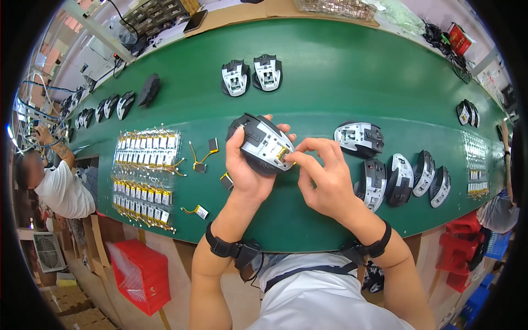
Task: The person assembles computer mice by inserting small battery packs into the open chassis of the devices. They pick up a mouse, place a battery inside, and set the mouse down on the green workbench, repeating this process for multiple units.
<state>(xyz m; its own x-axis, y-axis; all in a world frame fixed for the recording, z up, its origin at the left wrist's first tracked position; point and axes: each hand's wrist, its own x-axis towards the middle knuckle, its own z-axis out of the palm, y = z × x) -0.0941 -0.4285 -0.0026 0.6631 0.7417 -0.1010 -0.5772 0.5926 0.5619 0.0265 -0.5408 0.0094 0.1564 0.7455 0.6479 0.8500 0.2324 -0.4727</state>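
Note:
A black and grey computer mouse (258, 138) lies underside up in my left hand (250, 181), whose fingers wrap around its body. A small yellow-edged battery (282, 153) shows in the opening at the mouse's near right end. At that opening, the thumb and fingertips of my right hand (330, 179) are pinched together; what they grip is hidden. To the left of my left hand lie loose small batteries with wires, among them one by its wrist (226, 181) and a silver one (202, 212) near the table's front edge.
Clear trays of wired batteries (146, 148) cover the table's left side. Several mice (372, 184) lie to the right, and two more mice (268, 72) stand farther back. Beyond the green table (324, 55) runs a cardboard strip. A co-worker (66, 190) sits far left.

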